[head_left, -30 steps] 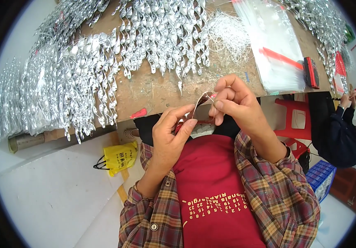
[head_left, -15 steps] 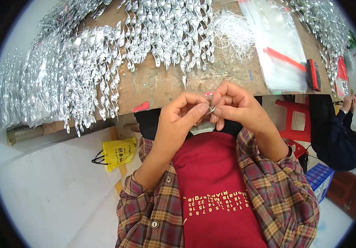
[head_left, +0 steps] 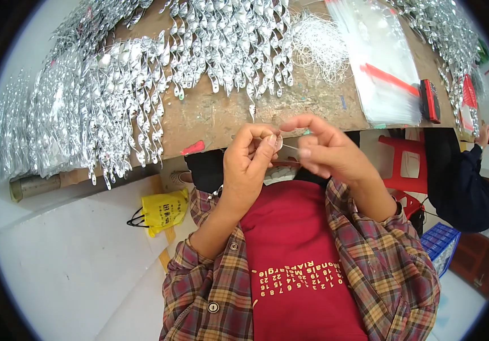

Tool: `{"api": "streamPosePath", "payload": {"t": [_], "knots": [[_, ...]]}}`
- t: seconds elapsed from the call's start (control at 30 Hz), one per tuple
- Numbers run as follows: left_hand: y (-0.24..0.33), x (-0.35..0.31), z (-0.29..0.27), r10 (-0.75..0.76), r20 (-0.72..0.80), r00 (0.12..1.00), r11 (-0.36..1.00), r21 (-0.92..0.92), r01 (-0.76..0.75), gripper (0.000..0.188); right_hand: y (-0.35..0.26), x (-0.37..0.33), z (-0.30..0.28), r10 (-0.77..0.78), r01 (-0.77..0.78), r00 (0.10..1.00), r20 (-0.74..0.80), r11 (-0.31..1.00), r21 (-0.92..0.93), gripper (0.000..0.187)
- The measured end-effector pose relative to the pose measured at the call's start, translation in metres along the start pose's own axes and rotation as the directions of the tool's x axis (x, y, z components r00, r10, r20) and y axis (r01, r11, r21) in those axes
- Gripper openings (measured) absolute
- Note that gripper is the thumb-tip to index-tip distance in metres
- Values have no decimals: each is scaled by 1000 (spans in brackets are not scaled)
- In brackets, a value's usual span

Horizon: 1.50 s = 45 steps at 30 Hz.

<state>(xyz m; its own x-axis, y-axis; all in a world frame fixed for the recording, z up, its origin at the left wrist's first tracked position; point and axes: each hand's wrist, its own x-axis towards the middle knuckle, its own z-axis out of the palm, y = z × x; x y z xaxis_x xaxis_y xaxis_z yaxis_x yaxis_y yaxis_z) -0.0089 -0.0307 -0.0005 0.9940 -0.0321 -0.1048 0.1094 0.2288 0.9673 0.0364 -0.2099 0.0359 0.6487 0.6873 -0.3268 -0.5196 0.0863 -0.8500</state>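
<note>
In front of my chest, above the table's near edge, my left hand (head_left: 250, 159) is closed, thumb and fingertips pinched together. A short length of thin white string (head_left: 291, 147) runs from that pinch to the fingers of my right hand (head_left: 332, 152). My right index finger arches over toward the left hand, while the thumb and lower fingers close at the string's end; motion blurs them slightly. A pale bit shows at the left fingertips, too small to name. Beside my left wrist, a twisted silver strip (head_left: 215, 192) shows partly against the plaid sleeve.
Many twisted silver strips (head_left: 221, 45) cover the table's (head_left: 216, 116) left and back. A tangle of white string (head_left: 319, 48), clear plastic bags (head_left: 389, 74) and a red-black box (head_left: 429, 101) lie rightward. A yellow bag (head_left: 165, 211) is below left; red stool (head_left: 406, 162) and co-worker (head_left: 466, 193) right.
My hands have moved slightly apart, the string now stretched between them. My right index finger has lifted and straightened. A twisted silver strip has come into sight by my left wrist.
</note>
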Motion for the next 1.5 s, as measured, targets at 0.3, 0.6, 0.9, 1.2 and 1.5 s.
{"api": "streamPosePath", "payload": {"t": [0.3, 0.6, 0.9, 1.2, 1.5], "knots": [[0, 6, 2, 24, 75, 997, 968, -250, -5, 9, 6, 11, 3, -227, 197, 968, -109, 952, -234, 19], [3, 1, 1, -147, 148, 978, 975, -144, 168, 27, 9, 16, -18, -96, 108, 978, -186, 992, 59, 9], [8, -2, -33, -208, 153, 966, 977, 71, 199, 27, 11, 12, -41, -129, 179, 971, -199, 950, 255, 7], [4, -10, -47, -343, 218, 913, 939, 57, 339, 28, 15, 15, -38, -100, 149, 981, -166, 937, 317, 7], [2, -2, -16, -203, 496, 844, 943, -133, 305, 24, 16, 15, -9, -13, -3, 999, 51, 953, 304, 8]]}}
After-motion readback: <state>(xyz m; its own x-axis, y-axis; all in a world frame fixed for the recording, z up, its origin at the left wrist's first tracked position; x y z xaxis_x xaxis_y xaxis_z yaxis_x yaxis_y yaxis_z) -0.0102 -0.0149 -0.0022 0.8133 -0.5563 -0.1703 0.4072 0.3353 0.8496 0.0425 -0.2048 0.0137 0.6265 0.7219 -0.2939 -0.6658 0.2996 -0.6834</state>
